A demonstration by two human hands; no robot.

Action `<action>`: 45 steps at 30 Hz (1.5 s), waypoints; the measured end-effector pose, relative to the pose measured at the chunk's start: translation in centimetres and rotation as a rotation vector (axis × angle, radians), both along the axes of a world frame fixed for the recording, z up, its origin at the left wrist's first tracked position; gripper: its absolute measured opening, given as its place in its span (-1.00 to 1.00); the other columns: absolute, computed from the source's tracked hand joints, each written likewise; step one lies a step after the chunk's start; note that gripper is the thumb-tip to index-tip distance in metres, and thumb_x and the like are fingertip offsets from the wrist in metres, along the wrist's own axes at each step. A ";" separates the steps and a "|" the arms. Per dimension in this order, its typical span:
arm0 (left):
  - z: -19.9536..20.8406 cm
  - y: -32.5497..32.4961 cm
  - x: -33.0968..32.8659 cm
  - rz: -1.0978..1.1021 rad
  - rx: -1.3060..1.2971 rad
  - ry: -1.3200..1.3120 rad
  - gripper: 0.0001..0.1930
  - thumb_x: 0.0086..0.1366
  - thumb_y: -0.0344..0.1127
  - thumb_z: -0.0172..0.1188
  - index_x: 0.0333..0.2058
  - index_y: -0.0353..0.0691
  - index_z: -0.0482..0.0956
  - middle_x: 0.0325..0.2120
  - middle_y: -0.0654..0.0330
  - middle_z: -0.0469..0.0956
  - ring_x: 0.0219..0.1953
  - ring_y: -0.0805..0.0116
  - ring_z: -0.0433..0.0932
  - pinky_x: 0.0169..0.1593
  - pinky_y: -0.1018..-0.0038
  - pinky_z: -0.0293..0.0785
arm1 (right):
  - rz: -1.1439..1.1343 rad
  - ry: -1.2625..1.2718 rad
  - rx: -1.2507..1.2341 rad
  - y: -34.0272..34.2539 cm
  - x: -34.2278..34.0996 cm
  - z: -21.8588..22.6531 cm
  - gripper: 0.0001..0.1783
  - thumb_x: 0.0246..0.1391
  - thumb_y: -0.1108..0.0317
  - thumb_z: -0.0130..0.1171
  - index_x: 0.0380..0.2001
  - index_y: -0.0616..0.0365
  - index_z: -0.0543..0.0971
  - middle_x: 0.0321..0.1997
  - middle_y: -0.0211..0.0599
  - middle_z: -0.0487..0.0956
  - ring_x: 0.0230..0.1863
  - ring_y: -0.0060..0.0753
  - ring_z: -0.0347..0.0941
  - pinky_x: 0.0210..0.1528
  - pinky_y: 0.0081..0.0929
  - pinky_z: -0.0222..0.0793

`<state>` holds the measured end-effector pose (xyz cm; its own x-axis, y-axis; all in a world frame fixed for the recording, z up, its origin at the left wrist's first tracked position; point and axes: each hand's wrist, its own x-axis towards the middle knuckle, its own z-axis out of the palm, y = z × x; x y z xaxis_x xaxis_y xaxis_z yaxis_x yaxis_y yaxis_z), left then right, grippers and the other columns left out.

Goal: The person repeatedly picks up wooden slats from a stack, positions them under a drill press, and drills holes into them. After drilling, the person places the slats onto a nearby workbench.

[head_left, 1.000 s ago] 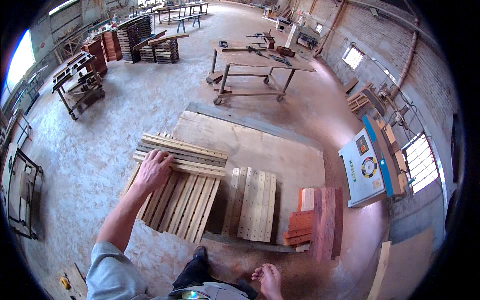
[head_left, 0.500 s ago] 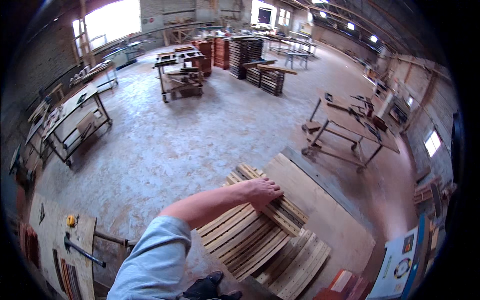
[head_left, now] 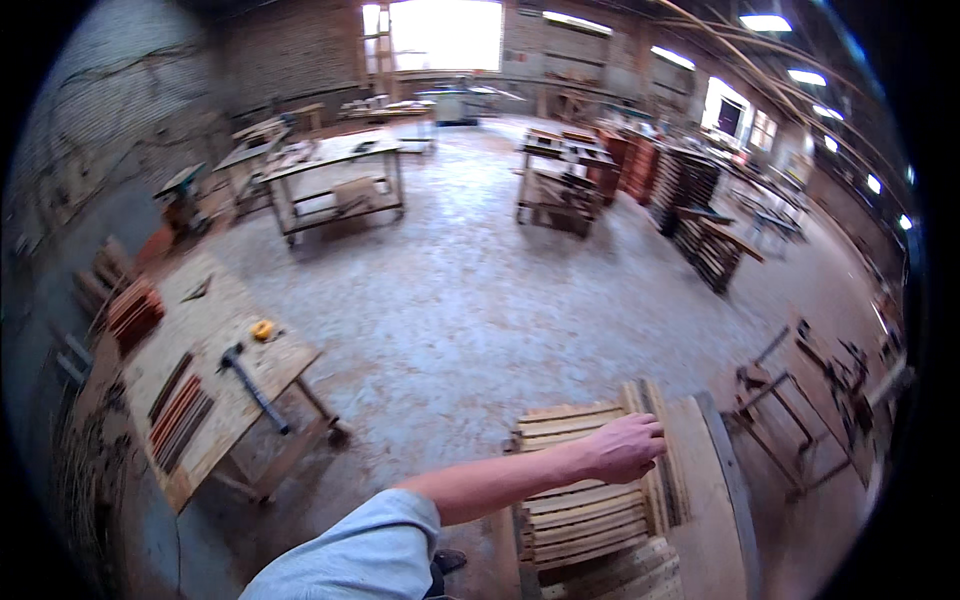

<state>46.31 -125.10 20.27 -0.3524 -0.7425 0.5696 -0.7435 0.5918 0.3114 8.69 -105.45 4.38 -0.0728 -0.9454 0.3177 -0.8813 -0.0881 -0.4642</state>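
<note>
My left hand (head_left: 625, 448) reaches in from the lower left, over long wooden strips (head_left: 655, 505) that lie across a row of slats. Its fingers curl down over the strips; the fingertips are partly hidden. Beneath and beside the forearm sit several curved wooden slats (head_left: 585, 520), laid side by side on a board-topped work surface (head_left: 715, 500). More pale slats (head_left: 640, 575) lie nearer to me at the lower edge. My right hand is out of view.
At the left, a plywood-topped table (head_left: 225, 345) carries a hammer (head_left: 252, 385), a yellow tape measure (head_left: 262, 330) and several narrow strips (head_left: 180, 420). Wheeled workbenches (head_left: 335, 150) (head_left: 565, 150) stand farther off. Stacked dark wood parts (head_left: 685, 190) and a tool-laden table (head_left: 800, 410) are at the right.
My view has swung left, so the room and slats appear farther right. My left hand remains over the strips.
</note>
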 end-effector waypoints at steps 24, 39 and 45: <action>-32.2 53.6 8.6 1.254 1.295 0.574 -0.43 0.12 0.23 0.09 -0.20 -0.21 0.60 -0.14 -0.05 0.56 -0.05 -0.04 0.51 -0.04 0.14 0.43 | 0.158 0.160 0.162 -4.7 -0.4 -6.9 -0.34 -0.01 -0.01 0.24 -0.02 0.34 0.42 -0.04 0.23 0.43 0.01 0.19 0.31 0.09 -0.02 0.26; -34.3 60.2 17.0 1.291 1.466 0.731 -0.44 0.07 0.23 0.12 -0.27 -0.18 0.65 -0.27 0.00 0.60 -0.14 0.04 0.56 -0.07 0.20 0.46 | 0.255 -0.068 0.313 -0.6 20.5 -5.7 -0.40 0.01 0.01 0.22 -0.07 0.33 0.42 -0.12 0.15 0.42 -0.10 0.11 0.31 -0.04 -0.08 0.25; -35.3 66.2 17.4 1.510 1.498 0.795 -0.44 0.05 0.25 0.13 -0.30 -0.16 0.67 -0.25 0.02 0.61 -0.14 0.06 0.56 -0.07 0.21 0.46 | 0.253 -0.114 0.348 -0.5 21.7 -5.6 -0.42 0.02 0.02 0.22 -0.10 0.32 0.42 -0.15 0.12 0.42 -0.14 0.07 0.31 -0.09 -0.11 0.24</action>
